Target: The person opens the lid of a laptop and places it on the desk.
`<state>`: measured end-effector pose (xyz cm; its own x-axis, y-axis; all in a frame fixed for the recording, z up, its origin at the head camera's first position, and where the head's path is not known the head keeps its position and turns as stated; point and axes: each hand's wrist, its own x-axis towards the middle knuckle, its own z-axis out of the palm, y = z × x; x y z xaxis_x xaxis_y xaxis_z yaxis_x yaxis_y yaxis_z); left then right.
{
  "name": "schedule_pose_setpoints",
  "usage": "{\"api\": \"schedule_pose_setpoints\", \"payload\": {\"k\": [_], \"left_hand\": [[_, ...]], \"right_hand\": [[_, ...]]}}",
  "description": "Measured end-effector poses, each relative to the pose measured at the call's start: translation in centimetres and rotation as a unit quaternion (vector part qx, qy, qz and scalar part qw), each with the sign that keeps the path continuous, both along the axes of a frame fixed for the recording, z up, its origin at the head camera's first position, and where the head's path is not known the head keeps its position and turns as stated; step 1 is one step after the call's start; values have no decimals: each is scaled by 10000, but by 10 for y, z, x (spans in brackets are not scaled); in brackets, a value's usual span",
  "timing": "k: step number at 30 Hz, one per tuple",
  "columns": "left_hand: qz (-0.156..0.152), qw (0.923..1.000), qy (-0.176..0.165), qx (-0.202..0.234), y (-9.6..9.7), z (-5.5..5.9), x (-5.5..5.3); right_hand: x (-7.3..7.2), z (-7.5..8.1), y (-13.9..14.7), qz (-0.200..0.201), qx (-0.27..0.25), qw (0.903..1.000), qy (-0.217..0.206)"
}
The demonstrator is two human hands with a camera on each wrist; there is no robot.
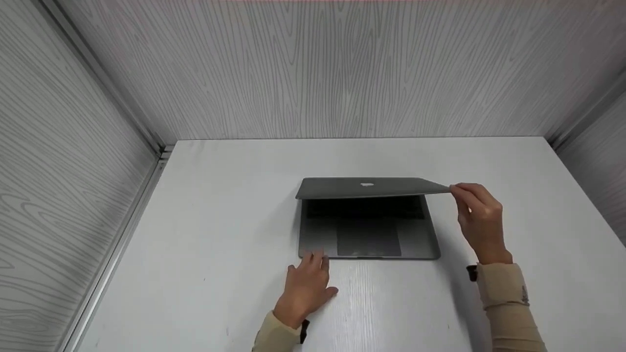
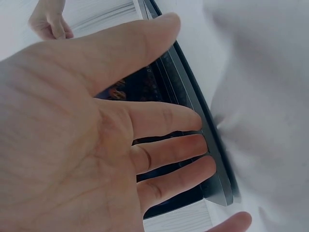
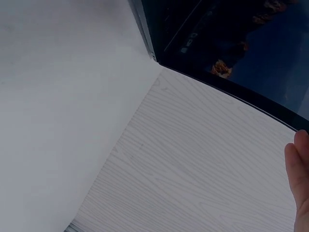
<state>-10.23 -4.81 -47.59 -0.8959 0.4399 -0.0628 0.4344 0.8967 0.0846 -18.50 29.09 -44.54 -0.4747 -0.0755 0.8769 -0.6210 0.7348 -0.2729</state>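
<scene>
A dark grey laptop [image 1: 318,238] sits on the white table, its lid [image 1: 342,187] tilted partway over the keyboard. At the lid's front right corner, my right hand [image 1: 481,217] pinches the edge between thumb and fingers. My left hand [image 1: 308,286] lies at the front left of the base, with its fingertips touching the front edge. The left wrist view shows that palm [image 2: 82,140] with extended fingers against the laptop's edge. A lit screen [image 3: 275,63] with a dark blue picture appears in the right wrist view, and fingertips [image 3: 300,164] meet its rim.
The white tabletop [image 1: 220,215] extends around the laptop. Grey wood-grain panels stand behind it [image 1: 313,68] and at both sides. A metal rail [image 1: 117,254] runs along the left side of the table.
</scene>
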Motion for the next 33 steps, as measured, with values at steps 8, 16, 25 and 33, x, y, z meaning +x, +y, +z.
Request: {"api": "schedule_pose_setpoints", "payload": {"k": [8, 16, 25, 33], "left_hand": [[-16, 10000, 72, -55, -1, 0, 1], [-15, 9999, 120, -79, 1, -1, 1], [12, 10000, 80, -59, 1, -1, 1], [-30, 10000, 64, -40, 0, -1, 1]], "right_hand": [[-12, 4, 0, 16, -846, 9962, -218], [-22, 10, 5, 377, -1088, 9927, -358], [-33, 14, 13, 540, -1147, 9901, -602], [-42, 18, 15, 727, -1500, 9825, -826]]}}
